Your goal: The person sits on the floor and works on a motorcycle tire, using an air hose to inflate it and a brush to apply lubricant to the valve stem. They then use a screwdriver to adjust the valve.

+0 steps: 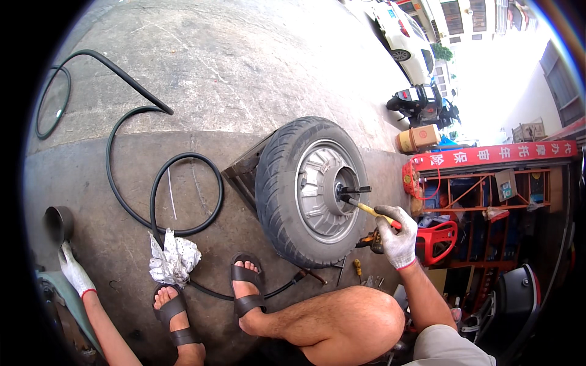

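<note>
A motor wheel with a grey tyre (278, 201) leans upright on a dark metal stand (245, 174), its silver hub (314, 192) facing right. My gloved right hand (398, 236) is closed round a slim yellow-and-red-handled brush (368, 210). The brush's dark tip touches the hub's centre, close beside the axle (363, 189). Far to the left, my gloved left hand (75, 274) grips a small dark metal pot (64, 221) from below; the pot is tilted and its contents are hidden.
A black hose (183, 158) loops over the concrete floor at left. Crumpled white paper (174, 256) lies by my sandalled foot. Small tools, including a yellow-handled screwdriver (358, 267), lie below the wheel. At right are a red tool case (438, 243) and an orange shelf rack (482, 210).
</note>
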Action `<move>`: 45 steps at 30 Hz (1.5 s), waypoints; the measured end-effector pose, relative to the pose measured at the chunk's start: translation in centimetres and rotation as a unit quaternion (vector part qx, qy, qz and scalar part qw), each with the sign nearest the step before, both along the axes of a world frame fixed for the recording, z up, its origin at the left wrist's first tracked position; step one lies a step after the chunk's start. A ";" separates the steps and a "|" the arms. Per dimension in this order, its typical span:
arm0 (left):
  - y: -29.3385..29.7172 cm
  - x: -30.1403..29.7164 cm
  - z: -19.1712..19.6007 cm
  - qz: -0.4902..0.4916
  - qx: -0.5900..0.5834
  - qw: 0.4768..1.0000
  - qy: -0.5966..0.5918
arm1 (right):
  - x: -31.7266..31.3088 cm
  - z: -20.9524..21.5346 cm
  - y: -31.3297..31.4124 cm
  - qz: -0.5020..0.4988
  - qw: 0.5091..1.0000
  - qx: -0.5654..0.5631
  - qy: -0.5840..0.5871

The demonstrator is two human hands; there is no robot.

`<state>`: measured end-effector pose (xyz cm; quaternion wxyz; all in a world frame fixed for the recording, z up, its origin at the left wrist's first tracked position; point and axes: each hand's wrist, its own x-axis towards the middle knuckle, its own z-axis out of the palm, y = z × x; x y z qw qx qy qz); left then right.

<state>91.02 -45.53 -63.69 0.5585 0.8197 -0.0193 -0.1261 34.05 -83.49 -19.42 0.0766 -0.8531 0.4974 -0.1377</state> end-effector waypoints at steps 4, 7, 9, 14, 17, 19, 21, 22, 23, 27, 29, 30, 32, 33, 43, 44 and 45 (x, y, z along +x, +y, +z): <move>0.1 -0.1 -0.1 0.001 0.003 1.000 0.000 | 2.2 -0.5 -0.7 0.007 0.999 -0.034 0.026; 0.3 -0.1 -0.1 -0.012 0.033 0.999 -0.001 | 3.4 -0.6 -1.5 0.002 0.999 -0.040 0.026; 0.3 -0.1 0.0 -0.010 0.027 1.000 -0.005 | 4.0 -0.5 -1.9 -0.019 0.999 -0.022 0.031; -0.1 -0.4 0.4 -0.003 0.019 1.000 -0.011 | 4.8 -1.1 -2.4 -0.006 0.998 -0.052 0.033; -0.4 -0.7 0.7 -0.001 0.010 1.000 -0.012 | 4.6 -1.1 -2.3 -0.009 0.998 -0.051 0.048; -0.5 -0.9 0.8 0.001 -0.002 1.000 -0.017 | 4.0 -0.5 -2.0 -0.015 0.996 -0.045 0.072; -0.5 -0.9 0.9 0.000 0.006 1.000 -0.012 | 3.1 0.2 -1.6 -0.022 0.997 -0.032 0.062; -0.5 -0.9 0.9 -0.002 0.007 1.000 -0.009 | 2.6 0.5 -1.6 -0.024 0.998 -0.030 0.053; -0.5 -0.9 0.9 -0.002 0.008 1.000 -0.010 | 1.9 0.8 -1.6 -0.026 0.998 -0.028 0.044; -0.7 -1.0 1.0 -0.001 0.004 1.000 -0.001 | -1.4 0.8 -3.1 -0.123 0.992 0.013 -0.034; -0.8 -1.0 1.1 0.003 -0.001 1.000 0.004 | -3.3 0.5 -4.3 -0.226 0.950 0.121 -0.176; -0.8 -1.1 1.1 0.005 -0.002 1.000 0.002 | -4.3 0.2 -5.1 -0.225 0.940 0.143 -0.215; -0.9 -1.1 1.2 0.005 -0.001 1.000 0.002 | -6.0 -0.3 -6.4 -0.231 0.914 0.173 -0.284; -0.9 -1.0 1.3 0.003 0.001 1.000 0.003 | -6.7 -0.6 -6.9 -0.240 0.900 0.182 -0.314; -0.8 -1.1 1.4 -0.002 -0.004 1.000 0.008 | -9.2 -1.4 -10.9 -0.187 0.819 0.356 -0.409; -0.8 -1.0 1.4 -0.003 0.002 1.000 0.006 | -9.3 -1.4 -11.3 -0.188 0.812 0.370 -0.410; -0.7 -1.0 1.3 -0.004 0.008 1.000 0.004 | -9.4 -1.5 -11.7 -0.188 0.805 0.383 -0.411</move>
